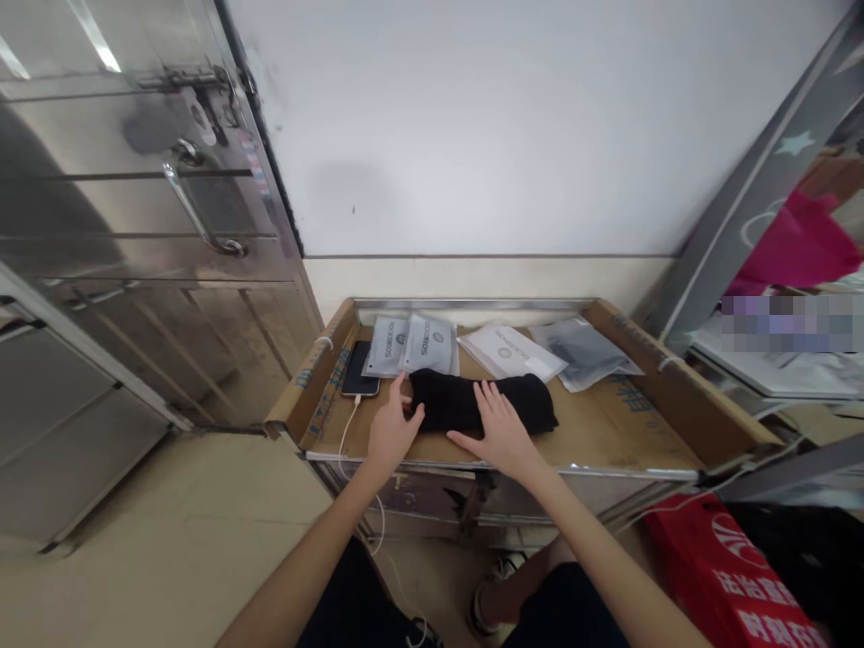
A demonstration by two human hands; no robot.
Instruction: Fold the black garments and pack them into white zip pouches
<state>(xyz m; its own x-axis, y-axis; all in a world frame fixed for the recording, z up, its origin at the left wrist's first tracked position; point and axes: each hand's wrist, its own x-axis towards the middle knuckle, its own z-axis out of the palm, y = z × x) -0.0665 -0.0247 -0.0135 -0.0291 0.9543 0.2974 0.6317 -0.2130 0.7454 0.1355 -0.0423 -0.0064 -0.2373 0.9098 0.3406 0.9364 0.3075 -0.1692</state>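
Observation:
A folded bundle of black cloth (pixel 449 402) lies lengthwise near the front of the cardboard-lined tabletop (pixel 594 441). At its left end is my left hand (pixel 395 432), with thumb and forefinger apart and touching the cloth's edge. My right hand (pixel 503 432) rests flat on the middle of the bundle, fingers stretched out and thumb spread toward the front. Just behind the cloth are two frosted printed bags (pixel 432 345), side by side and overlapping. Another pale printed bag (pixel 509 351) and a frosted bag with dark contents (pixel 584 351) lie to the right.
A phone (pixel 361 371) with a white charging cable (pixel 347 427) lies at the table's left. Raised cardboard flaps (pixel 681 387) border the table. A metal door (pixel 135 198) stands left, a white wall (pixel 472 135) behind, and a red bag (pixel 715 558) at lower right.

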